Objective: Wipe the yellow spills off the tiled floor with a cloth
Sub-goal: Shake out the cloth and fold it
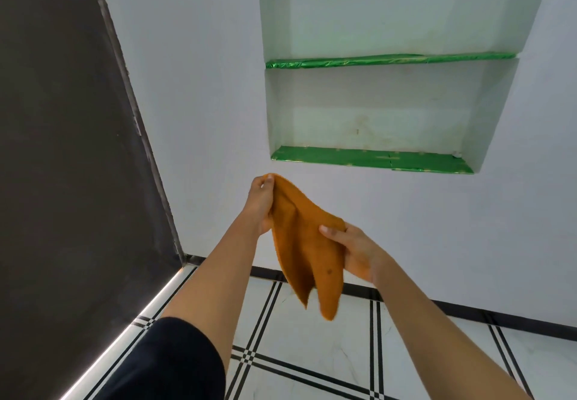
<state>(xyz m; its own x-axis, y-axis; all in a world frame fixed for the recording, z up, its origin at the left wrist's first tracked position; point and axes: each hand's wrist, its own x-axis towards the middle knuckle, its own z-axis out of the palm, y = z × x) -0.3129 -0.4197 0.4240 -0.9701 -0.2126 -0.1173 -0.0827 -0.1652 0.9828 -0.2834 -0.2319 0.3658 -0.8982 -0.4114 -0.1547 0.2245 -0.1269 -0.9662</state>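
An orange-brown cloth (304, 249) hangs in the air in front of me, held by both hands. My left hand (261, 204) pinches its top corner, raised highest. My right hand (351, 251) grips its right edge a little lower. The cloth droops in two points well above the white tiled floor (312, 337), which has black double lines. A small dark spot shows on the cloth. No yellow spill shows on the part of the floor in view.
A white wall stands ahead with a recessed niche holding two green foil-lined shelves (371, 159). A dark panel (62, 149) fills the left side down to the floor. A black skirting strip (468, 310) runs along the wall's foot. A dark trouser leg (162, 365) is at the bottom left.
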